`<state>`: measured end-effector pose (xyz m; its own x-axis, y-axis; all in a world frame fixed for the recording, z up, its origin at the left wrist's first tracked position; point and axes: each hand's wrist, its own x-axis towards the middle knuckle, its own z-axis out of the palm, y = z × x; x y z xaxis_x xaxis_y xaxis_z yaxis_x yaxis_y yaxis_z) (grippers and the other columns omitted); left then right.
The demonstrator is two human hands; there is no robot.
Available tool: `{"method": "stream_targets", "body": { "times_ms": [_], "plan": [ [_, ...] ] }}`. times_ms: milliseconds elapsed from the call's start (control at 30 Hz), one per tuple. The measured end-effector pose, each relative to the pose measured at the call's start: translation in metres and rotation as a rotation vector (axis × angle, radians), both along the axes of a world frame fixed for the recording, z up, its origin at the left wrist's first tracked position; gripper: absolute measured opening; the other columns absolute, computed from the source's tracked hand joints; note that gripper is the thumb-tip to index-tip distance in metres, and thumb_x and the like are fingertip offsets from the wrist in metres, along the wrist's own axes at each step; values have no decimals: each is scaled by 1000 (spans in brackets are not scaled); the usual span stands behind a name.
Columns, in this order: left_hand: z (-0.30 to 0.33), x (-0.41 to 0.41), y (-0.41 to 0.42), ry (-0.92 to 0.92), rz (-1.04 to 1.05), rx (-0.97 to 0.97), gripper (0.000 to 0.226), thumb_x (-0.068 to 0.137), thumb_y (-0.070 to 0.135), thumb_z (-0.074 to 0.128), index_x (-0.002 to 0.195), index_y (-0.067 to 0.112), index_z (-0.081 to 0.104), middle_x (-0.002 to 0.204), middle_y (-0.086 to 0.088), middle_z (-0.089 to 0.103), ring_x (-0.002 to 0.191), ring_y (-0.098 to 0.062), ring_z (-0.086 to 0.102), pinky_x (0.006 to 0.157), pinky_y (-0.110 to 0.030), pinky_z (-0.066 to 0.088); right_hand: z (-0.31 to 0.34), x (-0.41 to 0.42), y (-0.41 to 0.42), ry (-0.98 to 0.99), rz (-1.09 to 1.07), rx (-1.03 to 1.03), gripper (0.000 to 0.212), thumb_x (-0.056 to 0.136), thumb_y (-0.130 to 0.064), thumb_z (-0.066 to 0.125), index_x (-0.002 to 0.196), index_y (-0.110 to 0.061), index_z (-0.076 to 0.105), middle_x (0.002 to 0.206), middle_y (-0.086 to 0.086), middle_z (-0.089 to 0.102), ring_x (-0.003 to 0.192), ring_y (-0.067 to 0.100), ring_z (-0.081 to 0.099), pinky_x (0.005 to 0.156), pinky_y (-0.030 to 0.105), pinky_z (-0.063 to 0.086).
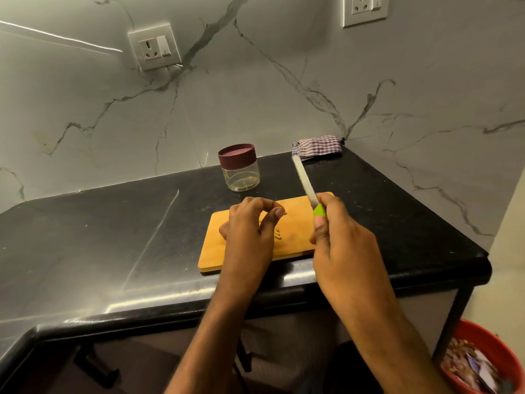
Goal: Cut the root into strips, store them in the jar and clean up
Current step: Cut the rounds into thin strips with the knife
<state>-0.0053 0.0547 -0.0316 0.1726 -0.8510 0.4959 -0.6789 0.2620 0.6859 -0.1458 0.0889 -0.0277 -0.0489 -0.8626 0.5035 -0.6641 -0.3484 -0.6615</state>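
Jar (241,168) sits capped, nearly empty, behind your board (287,223); left hand (250,231) pinches a root scrap (284,213), right hand (341,245) grips the knife (305,183).

a: what's on the black surface (113,237)?

b: an orange cutting board (255,251) near the front edge, a few thin root strips (277,234) lying on it.

a: and the hands?

b: the left hand (250,234) hovers over the board, its fingers (277,216) pinching a small brown piece (285,213). the right hand (343,245) grips a knife (306,186) by its green handle, white blade pointing up and away.

a: anything behind?

b: a clear jar (241,173) with a maroon lid on, and a checked cloth (318,146) in the corner. a red bin (488,362) sits on the floor at right.
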Motion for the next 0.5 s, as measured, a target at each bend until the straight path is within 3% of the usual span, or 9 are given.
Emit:
{"method": "stream_targets", "body": {
  "times_ms": [67, 167, 300, 367, 433, 500],
  "plan": [
    [1, -6, 2, -83, -17, -2, 14, 98, 31, 60, 91, 43, 56, 109, 20, 59, 117, -3, 44, 100, -34, 24, -2, 1, -12, -69, 22, 8, 34, 101, -33, 33, 135, -30, 39, 102, -13, 54, 83, 1, 50, 60, 8, 37],
    [2, -10, 2, -107, -15, -27, 11, 98, 29, 60, 96, 39, 58, 109, 18, 60, 116, -2, 42, 92, -27, 17, -1, -1, -28, -118, 68, 20, 38, 95, -44, 44, 130, -30, 45, 108, -15, 56, 87, 0, 51, 63, 8, 38],
    [3, -12, -4, -73, -25, -44, 12, 99, 24, 60, 97, 36, 61, 108, 17, 61, 115, -3, 43, 91, -28, 19, 0, -5, -42, -194, 152, 79, 39, 85, -54, 56, 117, -30, 58, 99, -17, 63, 85, -1, 57, 62, 8, 39],
    [4, -14, -5, -76, -35, -58, 13, 99, 22, 60, 98, 36, 62, 108, 17, 61, 115, -1, 42, 91, -21, 21, 0, -5, -47, -255, 185, 89, 35, 82, -54, 60, 110, -33, 62, 94, -19, 63, 86, -4, 57, 64, 9, 41],
    [4, -15, -8, -65, -39, -73, 15, 98, 21, 60, 98, 36, 62, 107, 18, 61, 114, 1, 42, 92, -16, 19, 1, -4, -51, -325, 215, 98, 35, 79, -54, 63, 107, -35, 63, 94, -22, 63, 89, -5, 57, 68, 11, 43],
    [3, -16, -10, -34, -48, -92, 15, 98, 19, 61, 97, 34, 65, 106, 19, 62, 114, 1, 43, 92, -20, 22, 2, -5, -53, -383, 243, 89, 34, 77, -54, 65, 106, -37, 63, 95, -23, 64, 93, -5, 57, 75, 17, 46]
  ]
}}
